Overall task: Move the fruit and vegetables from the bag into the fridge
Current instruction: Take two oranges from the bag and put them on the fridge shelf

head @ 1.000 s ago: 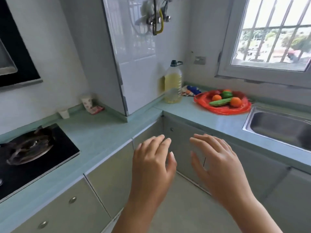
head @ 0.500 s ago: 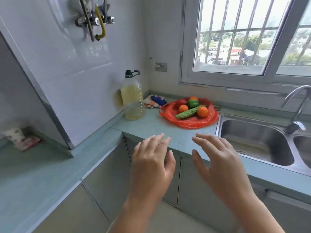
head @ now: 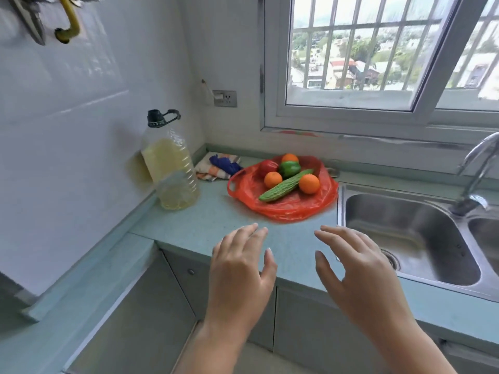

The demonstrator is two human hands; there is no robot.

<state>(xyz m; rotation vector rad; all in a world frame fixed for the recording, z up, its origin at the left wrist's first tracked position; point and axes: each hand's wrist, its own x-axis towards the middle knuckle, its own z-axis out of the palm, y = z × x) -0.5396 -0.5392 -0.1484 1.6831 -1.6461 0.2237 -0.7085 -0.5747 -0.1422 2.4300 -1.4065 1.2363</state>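
Head view, left hand [head: 240, 268]: held palm down over the near edge of the tabletop [head: 205, 228], fingers spread and loosely extended, thumb apart; it holds nothing and I cannot tell whether it touches the surface.
Head view, right hand [head: 359, 268]: beside the left, also palm down, fingers fanned and slightly curled, empty; it hangs over the tabletop's near edge just left of the sink [head: 405, 238].
Gap between hands: they stand apart, not touching each other, both well short of the bag.
Red bag [head: 286, 203]: lies flat and open on the tabletop, far of the hands, between the oil bottle [head: 171, 168] and the sink; its handle loop points left.
Bitter gourd [head: 283, 186]: lies across the bag, long axis running from near-left to far-right, its narrow end toward the far right.
Oranges: one [head: 272, 180] just left of the gourd, one [head: 309, 184] on its right, a third [head: 289, 158] at the far side of the bag.
Green pepper [head: 289, 168]: sits at the far side of the gourd, between the oranges.
Red fruit [head: 268, 166]: left of the pepper; partly hidden by the nearer orange, kind hard to tell.
Cloth [head: 216, 166]: crumpled in the far corner, between the bottle and the bag.
Cut off: the tap [head: 478, 168] runs out at the right edge; the hanging tools at the top left are cropped and blurred.
Fridge: not to be made out here.
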